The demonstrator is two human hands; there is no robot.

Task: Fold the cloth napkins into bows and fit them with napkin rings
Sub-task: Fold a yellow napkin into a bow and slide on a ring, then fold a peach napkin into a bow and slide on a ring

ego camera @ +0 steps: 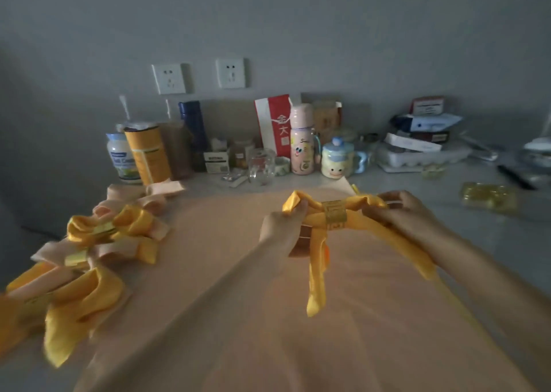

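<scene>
Dim grey wall, a cluttered table (387, 180), a peach cloth (238, 302) across the lower frame, finished bows (89, 233) at left. Your napkin (316, 272) hangs right of centre, with the ring (335, 214) at its waist. The fingers of your left hand (280, 227) and right hand (408, 212) each pinch a loop. Draw both out evenly and hold the ring centred.

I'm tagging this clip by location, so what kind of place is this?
Probably a home, at a cluttered counter: two wall sockets, a duck mug and a pink flask show beyond the yellow napkin.
</scene>
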